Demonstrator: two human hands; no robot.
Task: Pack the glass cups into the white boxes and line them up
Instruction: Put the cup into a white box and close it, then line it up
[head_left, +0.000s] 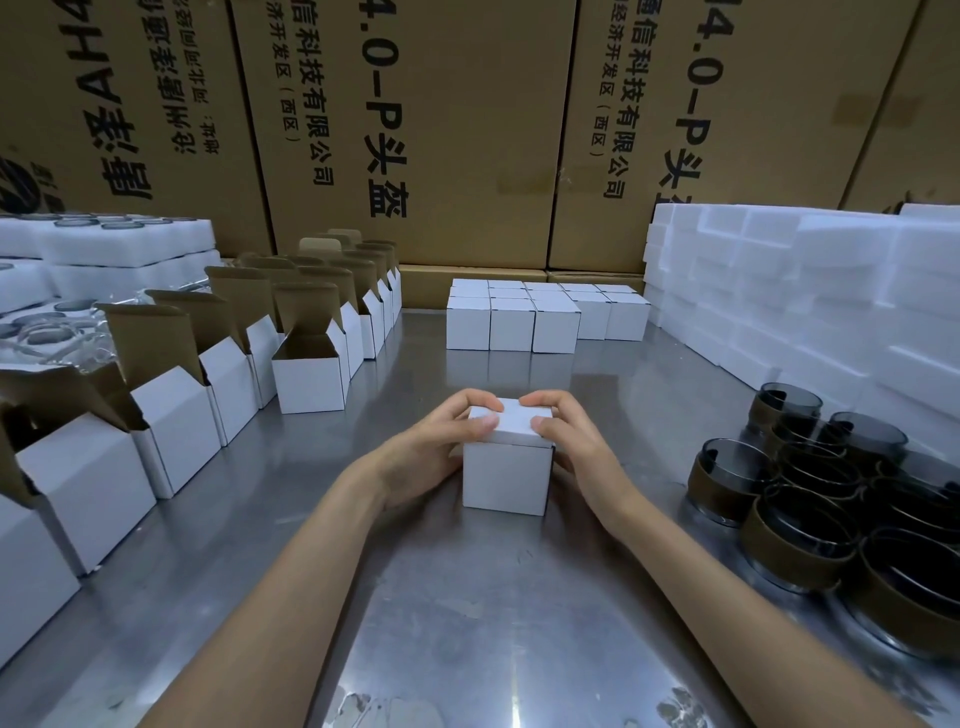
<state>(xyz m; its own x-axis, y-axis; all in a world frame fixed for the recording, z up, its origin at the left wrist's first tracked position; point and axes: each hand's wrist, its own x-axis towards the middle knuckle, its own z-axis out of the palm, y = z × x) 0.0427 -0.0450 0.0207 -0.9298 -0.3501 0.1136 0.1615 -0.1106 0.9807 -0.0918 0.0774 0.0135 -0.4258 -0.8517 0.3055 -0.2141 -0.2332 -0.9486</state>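
A small white box (506, 478) stands on the steel table (467, 623) in the middle, its lid folded down. My left hand (441, 447) grips its left side, thumb on the lid. My right hand (571, 441) grips the right side, thumb on the lid too. Several dark glass cups (810, 525) with brown sleeves stand at the right. Closed white boxes (540, 317) sit in rows at the back. Open white boxes (311, 364) with raised brown flaps line the left.
White foam blocks (805, 291) are stacked at the back right. Foam trays with glass cups (104, 244) lie at the far left. Large printed cartons (415, 130) form a wall behind the table.
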